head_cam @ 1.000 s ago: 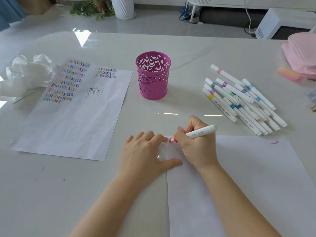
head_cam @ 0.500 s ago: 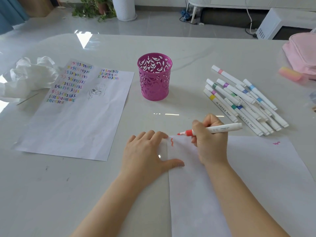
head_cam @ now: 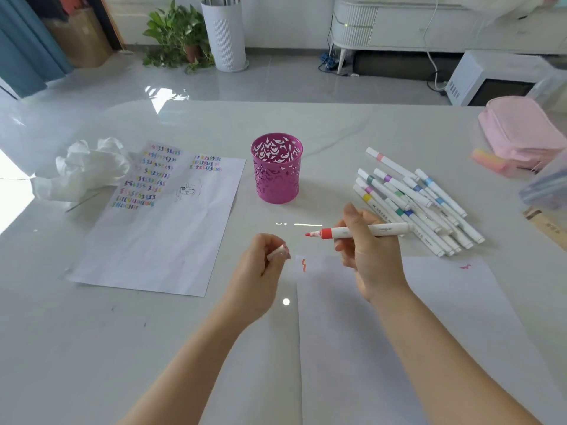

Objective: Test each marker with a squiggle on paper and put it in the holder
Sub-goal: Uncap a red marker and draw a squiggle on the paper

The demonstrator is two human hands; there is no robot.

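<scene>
Red marker (head_cam: 337, 232) uncapped, held level just above the counter (head_cam: 337, 133), tip pointing left.
Gripped mid-barrel by the right hand (head_cam: 374, 259), fingers curled round it; probably light, stiff and smooth, best taken at the barrel, clear of the wet tip. White cap (head_cam: 275, 253) pinched in the left hand (head_cam: 260, 271). Red squiggle (head_cam: 303, 265) on the paper (head_cam: 399, 332) below; pink holder (head_cam: 276, 168) beyond.
</scene>
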